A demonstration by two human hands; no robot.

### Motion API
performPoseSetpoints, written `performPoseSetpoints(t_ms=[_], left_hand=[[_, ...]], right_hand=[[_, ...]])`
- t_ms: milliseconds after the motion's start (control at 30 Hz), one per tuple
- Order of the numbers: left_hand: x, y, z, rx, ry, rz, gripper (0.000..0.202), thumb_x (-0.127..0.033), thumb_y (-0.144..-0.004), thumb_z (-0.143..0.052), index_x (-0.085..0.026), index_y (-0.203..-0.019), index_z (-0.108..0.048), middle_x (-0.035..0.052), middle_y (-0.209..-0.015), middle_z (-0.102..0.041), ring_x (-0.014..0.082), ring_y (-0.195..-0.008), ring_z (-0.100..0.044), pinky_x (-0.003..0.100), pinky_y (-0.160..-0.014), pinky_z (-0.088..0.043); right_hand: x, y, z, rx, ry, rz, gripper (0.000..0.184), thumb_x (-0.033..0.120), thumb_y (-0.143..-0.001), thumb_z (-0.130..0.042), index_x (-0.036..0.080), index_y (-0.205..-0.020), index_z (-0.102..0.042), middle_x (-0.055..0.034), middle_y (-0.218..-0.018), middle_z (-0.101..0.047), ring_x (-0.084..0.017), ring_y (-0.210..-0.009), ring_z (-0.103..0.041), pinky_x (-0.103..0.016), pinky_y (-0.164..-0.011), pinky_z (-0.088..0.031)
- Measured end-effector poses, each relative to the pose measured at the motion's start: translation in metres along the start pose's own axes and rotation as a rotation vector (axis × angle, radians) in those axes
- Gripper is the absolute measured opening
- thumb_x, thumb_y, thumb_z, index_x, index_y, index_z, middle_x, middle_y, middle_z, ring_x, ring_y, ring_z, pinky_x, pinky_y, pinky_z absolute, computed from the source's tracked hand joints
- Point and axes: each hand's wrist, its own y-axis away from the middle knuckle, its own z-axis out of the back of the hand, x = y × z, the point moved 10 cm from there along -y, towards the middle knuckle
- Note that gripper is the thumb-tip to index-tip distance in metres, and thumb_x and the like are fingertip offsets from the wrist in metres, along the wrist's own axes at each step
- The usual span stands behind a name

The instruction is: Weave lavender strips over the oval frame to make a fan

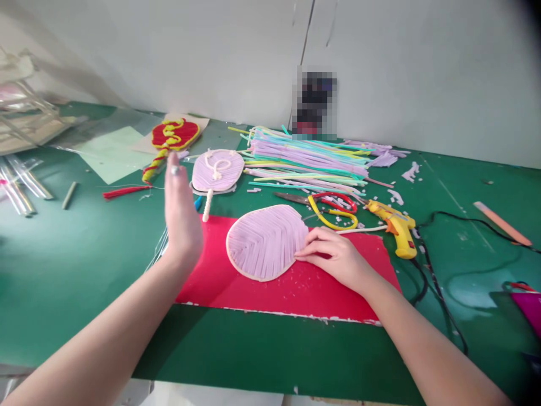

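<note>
A lavender fan panel of pipe cleaners in slanted rows, with a cream rim, rests on a red board. The fingertips of my right hand pinch its right edge. Left of the board, my left hand is raised on edge, fingers stretched upward, holding nothing. Behind it sits a finished lavender fan with a twisted cream handle. Farther left, a red-and-yellow fan lies on pale paper. Scissors with red and yellow handles lie just beyond the panel.
A pile of pastel pipe cleaners lies near the wall. At right is a yellow glue gun with its black cord, then an orange stick-like tool. A red tassel and clear tubes lie left on the green table.
</note>
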Motion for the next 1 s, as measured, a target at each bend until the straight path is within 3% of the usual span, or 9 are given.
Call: performPoseSetpoints(t_ms=[67, 133, 300, 400, 467, 567, 667, 733, 1000], left_hand=[[0.002, -0.005, 0.030, -0.229, 0.159, 0.079, 0.065, -0.053, -0.093, -0.025, -0.023, -0.149, -0.012, -0.0028, -0.158, -0.006, 0.0176, -0.144, -0.005, 0.040, -0.118, -0.011], [0.004, -0.007, 0.042, -0.311, 0.222, 0.137, 0.058, -0.050, -0.094, -0.026, -0.027, -0.147, -0.020, -0.0045, -0.157, -0.012, 0.0161, -0.144, -0.009, 0.039, -0.117, -0.013], [0.011, -0.010, 0.046, -0.304, 0.201, 0.175, 0.047, -0.051, -0.095, -0.025, -0.039, -0.140, -0.031, -0.0113, -0.155, -0.018, 0.0162, -0.143, -0.010, 0.044, -0.113, -0.018], [0.006, -0.011, 0.041, -0.256, 0.144, 0.078, 0.036, -0.049, -0.091, -0.038, -0.041, -0.123, -0.052, -0.0152, -0.143, -0.043, 0.0190, -0.136, -0.033, 0.042, -0.112, -0.028], [-0.007, -0.011, 0.026, -0.112, 0.059, -0.026, 0.028, -0.045, -0.088, -0.047, -0.032, -0.107, -0.062, -0.0081, -0.118, -0.064, 0.0193, -0.114, -0.056, 0.040, -0.102, -0.040], [-0.028, 0.003, -0.020, 0.294, -0.175, -0.181, 0.019, -0.040, -0.080, -0.062, -0.022, -0.088, -0.067, -0.0024, -0.079, -0.067, 0.0149, -0.078, -0.062, 0.031, -0.077, -0.049], [-0.030, 0.043, -0.072, 0.828, -0.348, -0.286, 0.013, -0.034, -0.078, -0.066, -0.022, -0.082, -0.069, 0.0005, -0.079, -0.063, 0.0132, -0.072, -0.057, 0.025, -0.067, -0.046], [-0.025, 0.067, -0.090, 1.066, -0.416, -0.324, 0.010, -0.028, -0.081, -0.061, -0.022, -0.082, -0.069, 0.0012, -0.081, -0.061, 0.0122, -0.072, -0.055, 0.024, -0.066, -0.043], [-0.009, 0.080, -0.099, 1.228, -0.508, -0.302, 0.005, -0.020, -0.076, -0.065, -0.021, -0.081, -0.066, -0.0017, -0.076, -0.057, 0.0106, -0.070, -0.051, 0.021, -0.068, -0.038]], right_hand=[[0.001, -0.001, 0.001, -0.006, 0.001, 0.007, 0.015, 0.025, -0.087, -0.059, 0.022, -0.085, -0.073, -0.0041, -0.083, -0.063, -0.015, -0.079, -0.059, -0.031, -0.073, -0.052], [0.002, -0.001, 0.001, -0.009, 0.003, 0.012, 0.014, 0.026, -0.087, -0.059, 0.023, -0.085, -0.073, -0.0039, -0.082, -0.063, -0.015, -0.078, -0.059, -0.031, -0.072, -0.052], [0.002, -0.001, 0.002, -0.012, 0.006, 0.008, 0.014, 0.025, -0.086, -0.060, 0.023, -0.085, -0.073, -0.0038, -0.082, -0.063, -0.015, -0.077, -0.059, -0.031, -0.071, -0.052], [0.002, -0.001, 0.001, -0.012, 0.002, 0.006, 0.015, 0.026, -0.087, -0.059, 0.024, -0.085, -0.073, -0.0040, -0.082, -0.063, -0.015, -0.078, -0.060, -0.031, -0.072, -0.053], [0.001, -0.001, 0.001, -0.010, -0.004, 0.004, 0.015, 0.026, -0.087, -0.059, 0.024, -0.085, -0.073, -0.0039, -0.082, -0.063, -0.015, -0.078, -0.060, -0.032, -0.073, -0.053], [0.001, -0.001, 0.001, -0.008, -0.012, 0.007, 0.014, 0.025, -0.087, -0.059, 0.023, -0.086, -0.073, -0.0038, -0.083, -0.063, -0.015, -0.079, -0.060, -0.032, -0.074, -0.052], [0.002, 0.000, 0.001, -0.006, -0.009, 0.017, 0.014, 0.025, -0.087, -0.059, 0.022, -0.085, -0.073, -0.0039, -0.083, -0.063, -0.015, -0.079, -0.059, -0.031, -0.074, -0.052], [0.001, 0.000, 0.001, -0.003, -0.008, 0.014, 0.014, 0.024, -0.087, -0.059, 0.022, -0.084, -0.073, -0.0039, -0.083, -0.063, -0.015, -0.079, -0.059, -0.031, -0.074, -0.051], [0.000, 0.000, 0.000, -0.001, -0.022, 0.015, 0.013, 0.023, -0.086, -0.060, 0.022, -0.086, -0.073, -0.0035, -0.084, -0.063, -0.014, -0.079, -0.059, -0.029, -0.074, -0.050]])
